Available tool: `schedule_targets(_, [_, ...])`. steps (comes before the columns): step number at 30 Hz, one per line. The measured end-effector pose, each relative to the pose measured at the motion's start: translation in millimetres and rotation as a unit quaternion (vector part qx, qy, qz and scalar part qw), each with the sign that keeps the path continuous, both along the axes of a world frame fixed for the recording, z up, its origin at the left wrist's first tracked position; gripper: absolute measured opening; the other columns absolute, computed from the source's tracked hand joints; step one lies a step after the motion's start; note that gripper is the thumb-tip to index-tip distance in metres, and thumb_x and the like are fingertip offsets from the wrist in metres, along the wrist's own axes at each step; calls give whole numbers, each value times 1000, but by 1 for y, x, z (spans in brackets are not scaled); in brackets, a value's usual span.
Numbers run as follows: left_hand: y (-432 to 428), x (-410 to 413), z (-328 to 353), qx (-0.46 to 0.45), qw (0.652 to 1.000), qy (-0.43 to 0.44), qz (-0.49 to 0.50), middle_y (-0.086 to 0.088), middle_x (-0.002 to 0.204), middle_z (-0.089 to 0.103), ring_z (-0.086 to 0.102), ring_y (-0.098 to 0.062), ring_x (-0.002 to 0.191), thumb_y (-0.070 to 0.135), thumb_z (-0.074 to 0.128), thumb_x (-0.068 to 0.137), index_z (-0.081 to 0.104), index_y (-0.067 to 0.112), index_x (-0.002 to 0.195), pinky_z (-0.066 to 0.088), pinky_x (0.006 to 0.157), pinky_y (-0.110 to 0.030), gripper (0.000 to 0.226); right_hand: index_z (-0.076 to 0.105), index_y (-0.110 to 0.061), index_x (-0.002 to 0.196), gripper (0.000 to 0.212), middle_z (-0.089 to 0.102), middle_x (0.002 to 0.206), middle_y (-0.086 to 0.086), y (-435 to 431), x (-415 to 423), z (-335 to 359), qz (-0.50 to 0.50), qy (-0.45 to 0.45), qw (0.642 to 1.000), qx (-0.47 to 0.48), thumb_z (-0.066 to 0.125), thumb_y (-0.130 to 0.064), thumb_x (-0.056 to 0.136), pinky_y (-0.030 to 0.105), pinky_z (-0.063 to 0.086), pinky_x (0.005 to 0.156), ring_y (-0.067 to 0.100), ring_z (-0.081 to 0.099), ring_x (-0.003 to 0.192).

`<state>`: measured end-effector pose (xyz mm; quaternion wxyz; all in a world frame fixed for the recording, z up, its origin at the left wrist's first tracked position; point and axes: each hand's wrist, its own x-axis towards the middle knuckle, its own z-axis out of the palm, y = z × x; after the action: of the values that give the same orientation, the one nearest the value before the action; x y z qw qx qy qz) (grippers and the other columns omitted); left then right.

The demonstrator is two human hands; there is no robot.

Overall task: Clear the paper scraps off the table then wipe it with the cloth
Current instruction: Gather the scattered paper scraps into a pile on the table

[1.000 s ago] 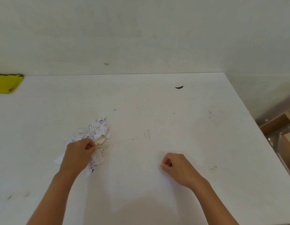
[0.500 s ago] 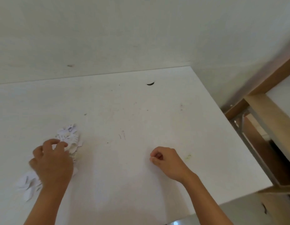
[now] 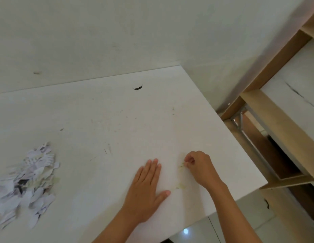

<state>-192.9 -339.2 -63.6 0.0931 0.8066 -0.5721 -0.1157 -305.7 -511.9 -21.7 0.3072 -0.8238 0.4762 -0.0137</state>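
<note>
A white table (image 3: 117, 130) stands pushed against a pale wall, its top marked with small dark specks and a few faint yellowish smears, and a wooden shelf unit (image 3: 268, 109) sits off its right edge. The paper scraps (image 3: 28, 181) lie heaped on the table's left side, well apart from both hands: a loose mound of small white cut pieces, some with dark print or shading, a few strays spilling toward the table's near edge. They look very light and limp, so they will likely scatter or slide under a careless sweep; gathering them from the outer rim inward and pinching or scooping the bunch from beneath its edges seems the safest hold. The left hand (image 3: 147, 192) lies flat and open on the table near its front edge, fingers together, holding nothing. The right hand (image 3: 200, 167) rests just beside it, nearer the table's right edge, curled with thumb and forefinger pinched at a yellowish smear; whether it holds anything cannot be told. No cloth is in view.
</note>
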Motion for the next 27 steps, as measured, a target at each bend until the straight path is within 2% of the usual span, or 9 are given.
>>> schedule_targets(4, [0,-2,-9,1,1000,-3,-4,-6,150,29,14,-18,140,61,21,90,31,10,141,6,111,-32,73,67,-4,90,16,61,87,4,-1,1,2,15,7,1000,-6,51,-4,90,26,50,72,17,59,79])
schedule_targets(9, [1,-3,-8,11,1000,14,6,-5,152,26,9,-18,141,62,22,90,28,11,143,7,110,-32,74,57,-7,90,22,58,102,9,0,5,5,69,74,995,-17,36,-10,94,30,46,77,24,55,92])
schedule_targets(12, [-1,-1,-4,26,999,42,1,-4,151,28,14,-15,140,62,20,90,30,12,142,5,110,-30,73,54,-5,83,22,57,93,8,-2,2,13,106,98,990,3,34,-9,93,33,45,72,21,53,82])
schedule_targets(14, [-3,-1,2,6,996,87,5,1,151,26,10,-9,139,65,16,89,31,15,141,0,112,-23,74,50,-10,77,21,56,85,2,-3,-1,21,115,83,989,46,36,-11,93,31,45,69,16,50,72])
schedule_targets(17, [-11,-4,18,-110,963,234,76,28,144,15,1,19,130,77,20,77,28,33,138,-7,103,1,76,52,-21,71,26,54,74,-9,1,-3,36,111,21,983,144,43,-14,94,22,44,62,7,48,64])
schedule_targets(19, [-20,-7,30,-162,929,318,92,37,128,30,18,25,121,64,42,78,39,43,122,9,96,7,49,56,-26,68,28,54,70,-12,6,-1,45,127,-11,973,194,49,-17,93,17,39,62,3,48,63])
schedule_targets(22, [-26,-8,46,-196,899,377,108,21,100,60,47,6,103,37,57,84,59,39,94,31,84,-1,10,58,-28,67,27,54,68,-11,12,7,54,149,-40,963,222,52,-18,91,19,41,67,4,49,65])
schedule_targets(24, [-24,-3,52,-204,884,400,132,14,83,65,56,0,87,20,62,85,64,32,81,39,75,-7,13,59,-27,68,25,55,68,-12,15,13,56,148,-55,960,229,54,-18,90,18,40,67,2,49,65])
schedule_targets(27, [-6,17,62,-188,883,394,175,18,70,65,57,2,72,11,64,82,64,29,72,41,63,-8,21,64,-23,80,9,59,77,-12,28,27,48,128,-81,959,239,60,-22,88,17,42,67,3,54,70])
